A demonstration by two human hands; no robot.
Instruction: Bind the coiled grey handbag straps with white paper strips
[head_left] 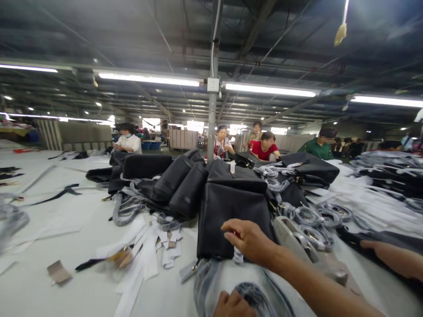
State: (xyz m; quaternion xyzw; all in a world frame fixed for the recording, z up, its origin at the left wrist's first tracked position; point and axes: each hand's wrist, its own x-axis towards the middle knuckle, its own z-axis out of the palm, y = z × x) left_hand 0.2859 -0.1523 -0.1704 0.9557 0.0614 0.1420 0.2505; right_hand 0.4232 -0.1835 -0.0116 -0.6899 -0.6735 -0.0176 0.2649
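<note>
My left hand is at the bottom edge, partly cut off, its fingers curled at a coiled strap wrapped in clear plastic. My right hand reaches in from the lower right, over the front of a black bag. Its fingers are curled in a loose pinch; a tiny reddish spot shows between them, too small to name. Just below this hand hangs a white-wrapped piece at the bag's edge. Plastic-wrapped straps run from the bag toward me.
Black bags are heaped behind. Right of my arm lie a grey metal fixture, coiled straps and another person's hand on black material. White strips and cardboard scraps litter the left. A post rises behind; several people work beyond.
</note>
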